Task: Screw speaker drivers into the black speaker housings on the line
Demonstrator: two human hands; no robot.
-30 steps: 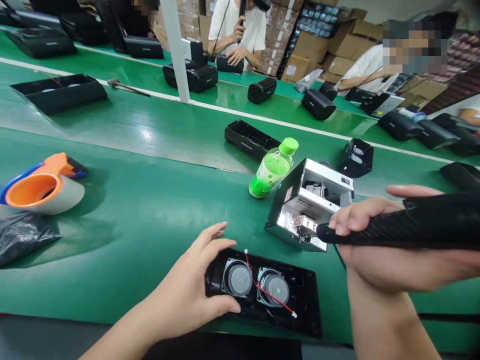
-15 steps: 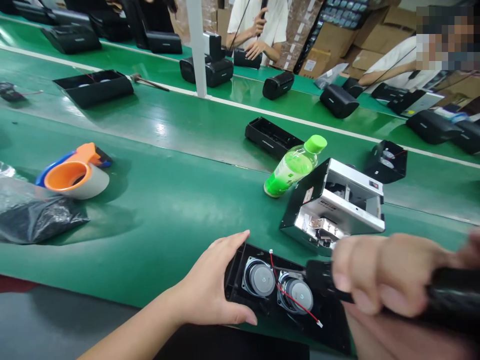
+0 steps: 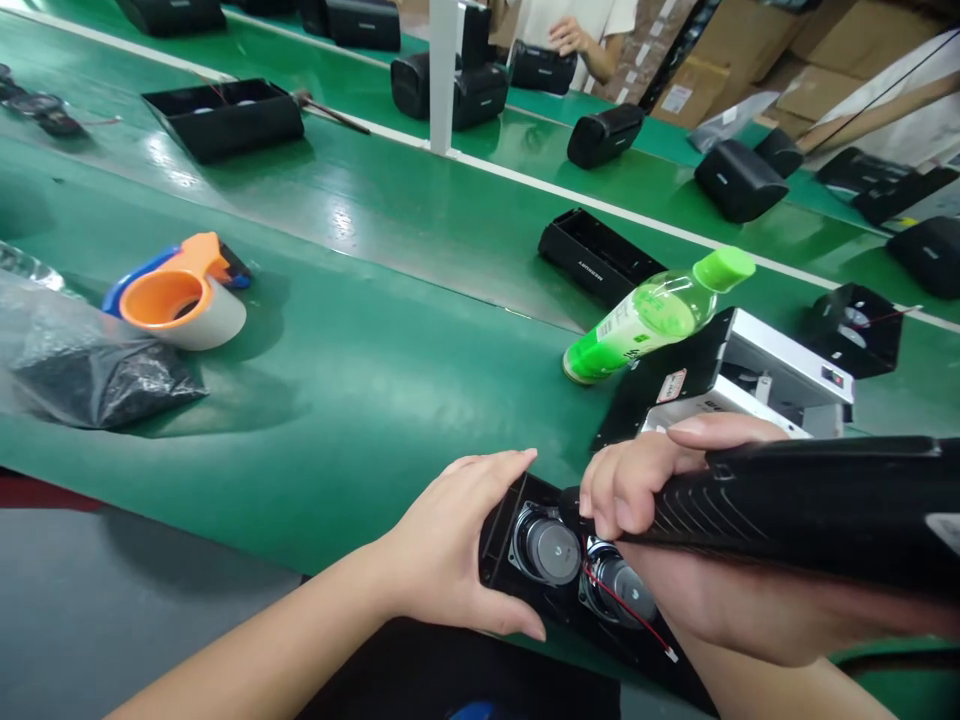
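My left hand [image 3: 465, 550] is wrapped round the left end of a black speaker housing [image 3: 499, 540], thumb and fingers on opposite sides. Two round silver speaker drivers sit in the housing, the left one [image 3: 553, 552] in full view, the right one [image 3: 630, 590] partly covered. A red wire [image 3: 626, 607] with a white plug runs across the right driver. My right hand [image 3: 652, 480] grips a black power screwdriver [image 3: 810, 505], its front end down near the top edge between the drivers. The tool's tip is hidden by my fingers.
A green-capped bottle [image 3: 652, 320] leans by a silver and black machine [image 3: 750, 380]. To the left lie a tape dispenser [image 3: 180, 300] and a plastic bag [image 3: 105, 370]. Black housings [image 3: 592, 255] line the green benches; a person's hand [image 3: 570, 38] rests by one at the back.
My right hand and the screwdriver have moved left, to the gap between the drivers, and the tool now lies more across the view. The whole view has shifted; my left hand keeps its hold.
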